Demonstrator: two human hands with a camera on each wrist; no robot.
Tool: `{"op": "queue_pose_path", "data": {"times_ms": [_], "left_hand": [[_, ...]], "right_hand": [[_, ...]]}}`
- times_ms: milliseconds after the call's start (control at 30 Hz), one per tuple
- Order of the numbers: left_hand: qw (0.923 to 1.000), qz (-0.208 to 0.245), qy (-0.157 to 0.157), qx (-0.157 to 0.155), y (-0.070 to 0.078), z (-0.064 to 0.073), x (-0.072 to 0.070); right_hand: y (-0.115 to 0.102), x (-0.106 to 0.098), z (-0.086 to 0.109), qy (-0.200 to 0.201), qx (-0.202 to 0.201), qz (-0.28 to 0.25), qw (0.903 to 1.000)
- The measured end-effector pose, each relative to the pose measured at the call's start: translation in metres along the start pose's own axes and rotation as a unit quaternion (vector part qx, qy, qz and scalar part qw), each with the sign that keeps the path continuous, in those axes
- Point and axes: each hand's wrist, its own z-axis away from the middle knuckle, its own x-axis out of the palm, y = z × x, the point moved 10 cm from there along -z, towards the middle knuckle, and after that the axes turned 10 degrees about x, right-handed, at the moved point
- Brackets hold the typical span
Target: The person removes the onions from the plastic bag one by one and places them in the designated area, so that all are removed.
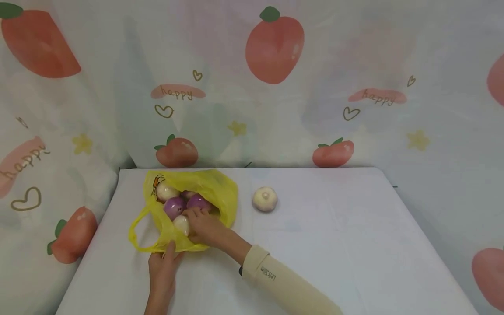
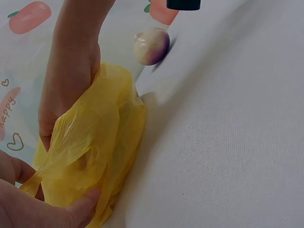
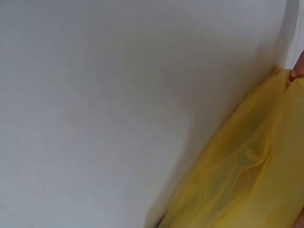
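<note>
On the left half of the white counter (image 1: pixel 323 232), a yellow plastic bag (image 1: pixel 229 192) was seen lying with its mouth turned upward and a handle loop (image 1: pixel 133 234) spread to the left. Its near edge was gripped by the left hand (image 1: pixel 162 264); in the left wrist view, yellow plastic was seen pinched by the fingers. The right hand (image 1: pixel 206 225) was sunk into the mouth, fingers bent down among round vegetables; whether one was held could not be told. Two white vegetables were noted in the bag, one at the far left (image 1: pixel 167 191) and one beside the right hand (image 1: pixel 181 225), with purple ones (image 1: pixel 174 208) between. A lone vegetable (image 1: pixel 265 199), white shading to purple in the left wrist view, was seen on the counter right of the bag, well apart from both hands. The right forearm was covered by a cream sleeve (image 1: pixel 293 286). Behind, a pale cloth (image 1: pixel 224 52) was marked with red fruit and "happy" lettering.
</note>
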Motion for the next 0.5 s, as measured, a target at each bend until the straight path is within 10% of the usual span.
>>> {"op": "queue_pose_path", "data": {"times_ms": [500], "left_hand": [[0.9998, -0.007, -0.013, -0.016, 0.010, 0.007, 0.006]], "right_hand": [[-0.001, 0.002, 0.002, -0.013, 0.013, -0.043, 0.9989]]}}
